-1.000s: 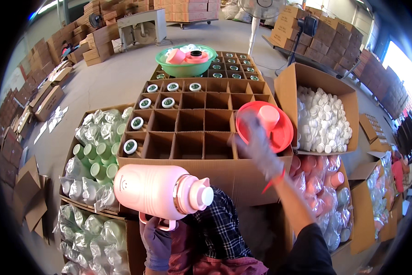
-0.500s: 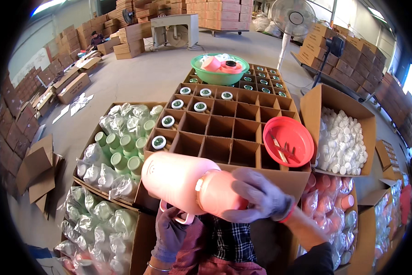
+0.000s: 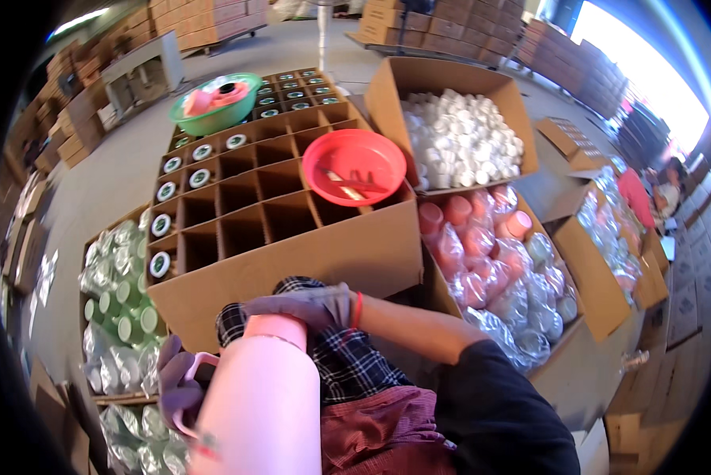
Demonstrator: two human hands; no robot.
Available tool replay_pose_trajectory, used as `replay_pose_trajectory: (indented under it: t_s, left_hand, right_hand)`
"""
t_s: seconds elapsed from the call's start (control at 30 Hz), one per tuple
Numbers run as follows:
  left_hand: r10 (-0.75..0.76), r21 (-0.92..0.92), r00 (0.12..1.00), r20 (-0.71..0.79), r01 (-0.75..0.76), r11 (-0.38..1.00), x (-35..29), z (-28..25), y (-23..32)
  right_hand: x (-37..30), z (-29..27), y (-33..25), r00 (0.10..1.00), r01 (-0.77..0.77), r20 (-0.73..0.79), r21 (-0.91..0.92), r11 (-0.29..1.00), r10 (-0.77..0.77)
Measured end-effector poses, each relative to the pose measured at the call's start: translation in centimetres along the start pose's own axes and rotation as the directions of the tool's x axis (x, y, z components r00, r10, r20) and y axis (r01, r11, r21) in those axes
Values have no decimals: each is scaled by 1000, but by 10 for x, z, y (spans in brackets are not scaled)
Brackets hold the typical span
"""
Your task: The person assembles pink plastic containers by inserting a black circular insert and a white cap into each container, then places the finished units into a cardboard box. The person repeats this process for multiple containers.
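Note:
A large pink thermos jug (image 3: 270, 400) lies tilted over my lap, its capped end away from me and its body toward the lower edge. My left hand (image 3: 178, 386), in a grey glove, is closed round the jug's pink loop handle (image 3: 203, 361). Gloved too, my right hand (image 3: 312, 306) rests over the jug's coral-pink cap (image 3: 276, 325), its fingers wrapped across the far end. Part of the cap is hidden under that hand.
Ahead stands a divided carton (image 3: 292, 257) with several white-rimmed bottles. On it sit a red bowl (image 3: 387, 162) holding small tools and a green basin (image 3: 248, 107). White caps fill a box (image 3: 482, 71). Bagged pink cups (image 3: 482, 237) lie right, green cups (image 3: 111, 305) left.
My view has swung to the right. The jug has turned from lying sideways to pointing away from me, and my right hand has shifted to the far end of its cap.

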State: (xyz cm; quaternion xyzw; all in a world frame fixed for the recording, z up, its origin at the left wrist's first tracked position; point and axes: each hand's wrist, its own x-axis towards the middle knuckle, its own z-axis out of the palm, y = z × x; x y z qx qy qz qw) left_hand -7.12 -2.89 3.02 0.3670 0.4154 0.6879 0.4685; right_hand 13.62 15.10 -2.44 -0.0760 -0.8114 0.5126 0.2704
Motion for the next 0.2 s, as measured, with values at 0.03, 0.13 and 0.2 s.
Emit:
replay_pose_trajectory:
  t_s: [0.03,0.13,0.2]
  left_hand:
    - [-116,65,993,36,114,991,1,-3,-11]
    - [-217,559,949,227,56,827,-13,-17,-43]
    - [-259,758,855,450,-212,617,-28,-38,-64]
  right_hand:
    - [0,-13,3,996,-24,80,-181,983,39]
    - [20,-35,-15,917,12,307,-661,750,256]
    - [37,-29,-33,733,-540,151,-463,703,663]
